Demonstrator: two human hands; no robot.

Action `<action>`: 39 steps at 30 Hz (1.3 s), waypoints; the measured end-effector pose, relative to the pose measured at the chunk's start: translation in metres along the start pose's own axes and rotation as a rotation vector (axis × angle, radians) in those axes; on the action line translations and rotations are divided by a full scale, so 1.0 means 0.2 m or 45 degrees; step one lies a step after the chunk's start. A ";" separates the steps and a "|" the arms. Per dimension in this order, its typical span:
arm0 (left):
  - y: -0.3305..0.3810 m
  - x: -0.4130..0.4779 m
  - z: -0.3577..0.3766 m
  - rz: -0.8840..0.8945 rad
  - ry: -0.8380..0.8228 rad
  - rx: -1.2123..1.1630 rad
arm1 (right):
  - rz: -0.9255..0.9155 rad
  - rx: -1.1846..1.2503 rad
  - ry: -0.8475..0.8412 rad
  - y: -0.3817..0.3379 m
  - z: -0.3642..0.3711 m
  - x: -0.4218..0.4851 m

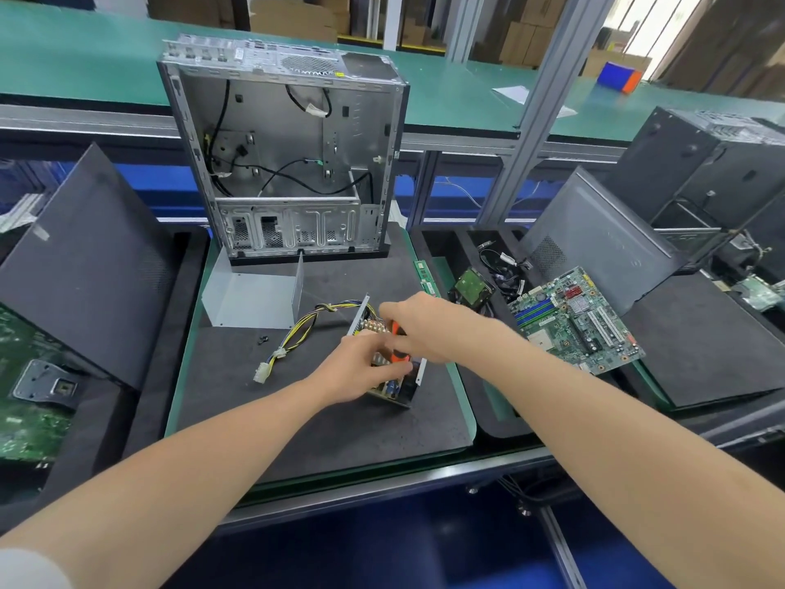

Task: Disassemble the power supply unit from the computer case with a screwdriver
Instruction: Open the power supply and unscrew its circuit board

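From my seat at the feed, the power supply unit is out of the computer case and lies with its cover off on the dark foam mat in the middle of the surface, near the mat's right edge. My left hand is curled over the near side of the unit and holds it. My right hand comes in from the right and grasps the orange-and-black screwdriver over the open unit. I cannot see where the tip sits.

The unit's yellow-and-black cable bundle trails off to the left and ends in a white connector. A bent sheet-metal cover stands just behind the cables, and a few small black screws lie on the mat in front of it.

The case stands upright at the back of the mat, its open side toward me, with loose black wires inside.

To the right — on a neighbouring dark tray — are a green motherboard, a hard drive and a tangle of cables. Dark side panels lean on both sides, one at the left, one at the right.
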State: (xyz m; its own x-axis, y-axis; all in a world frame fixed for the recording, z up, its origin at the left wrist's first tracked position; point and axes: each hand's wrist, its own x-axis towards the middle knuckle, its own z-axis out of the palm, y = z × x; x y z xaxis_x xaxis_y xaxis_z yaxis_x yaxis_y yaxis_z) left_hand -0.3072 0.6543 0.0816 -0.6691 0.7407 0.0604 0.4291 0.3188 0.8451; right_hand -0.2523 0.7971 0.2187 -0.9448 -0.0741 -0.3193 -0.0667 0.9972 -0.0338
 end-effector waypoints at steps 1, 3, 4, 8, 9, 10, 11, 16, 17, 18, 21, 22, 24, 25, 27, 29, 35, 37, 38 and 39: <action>0.00 0.00 0.00 -0.024 0.027 0.005 | -0.088 -0.021 -0.053 0.03 -0.02 0.00; 0.01 0.01 0.00 -0.047 0.057 -0.008 | -0.287 -0.058 -0.099 0.08 -0.04 -0.01; 0.01 0.01 0.00 -0.022 0.047 -0.014 | -0.372 -0.049 -0.095 0.09 -0.05 -0.02; 0.00 0.00 0.01 0.047 0.031 -0.049 | -0.467 0.053 -0.117 0.08 -0.05 -0.05; 0.01 0.00 0.01 0.033 0.029 -0.068 | -0.435 0.087 -0.132 0.08 -0.05 -0.06; 0.01 0.01 0.01 0.003 0.023 -0.106 | -0.381 0.092 -0.109 0.07 -0.05 -0.07; 0.02 0.01 0.01 -0.008 0.012 -0.146 | -0.297 0.056 -0.032 0.05 -0.04 -0.07; 0.05 -0.01 0.00 0.078 -0.024 -0.159 | 0.308 -0.263 0.279 -0.08 0.05 -0.04; 0.04 -0.01 0.00 0.065 -0.028 -0.153 | 0.298 -0.225 0.230 -0.08 0.06 -0.03; 0.04 -0.01 0.00 0.033 -0.038 -0.133 | 0.272 -0.160 0.184 -0.08 0.06 -0.02; 0.02 0.00 -0.01 0.028 -0.064 -0.041 | 0.169 0.064 0.061 -0.05 0.02 -0.01; 0.02 0.00 -0.01 0.044 -0.055 -0.034 | 0.098 0.095 0.002 -0.04 0.00 -0.02; 0.01 0.00 0.00 0.040 -0.038 -0.020 | -0.075 0.097 -0.089 0.00 -0.04 -0.05; 0.00 0.00 0.00 0.034 -0.035 -0.017 | -0.172 0.066 -0.114 0.02 -0.07 -0.06; 0.00 0.00 0.00 0.051 -0.036 -0.008 | -0.336 -0.019 -0.148 0.05 -0.10 -0.08; 0.01 0.00 -0.01 0.066 -0.055 0.005 | -0.390 -0.077 -0.169 0.06 -0.09 -0.08; 0.03 -0.01 -0.01 0.053 -0.005 -0.020 | -0.393 -0.008 -0.131 0.05 -0.06 -0.10; 0.04 -0.01 0.00 0.037 0.014 -0.069 | -0.271 -0.052 -0.026 0.03 -0.04 -0.11; 0.04 0.00 0.00 0.039 0.016 -0.089 | -0.143 -0.136 0.061 0.01 -0.02 -0.11; 0.05 0.00 0.00 0.051 0.005 -0.114 | 0.017 -0.231 0.132 -0.02 0.00 -0.11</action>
State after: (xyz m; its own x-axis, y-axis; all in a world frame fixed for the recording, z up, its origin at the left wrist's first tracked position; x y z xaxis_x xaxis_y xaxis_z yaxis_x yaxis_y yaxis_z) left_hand -0.3025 0.6568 0.0894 -0.6548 0.7496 0.0968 0.3997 0.2347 0.8861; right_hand -0.2321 0.7946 0.2259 -0.9733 -0.0689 -0.2190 -0.1020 0.9844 0.1437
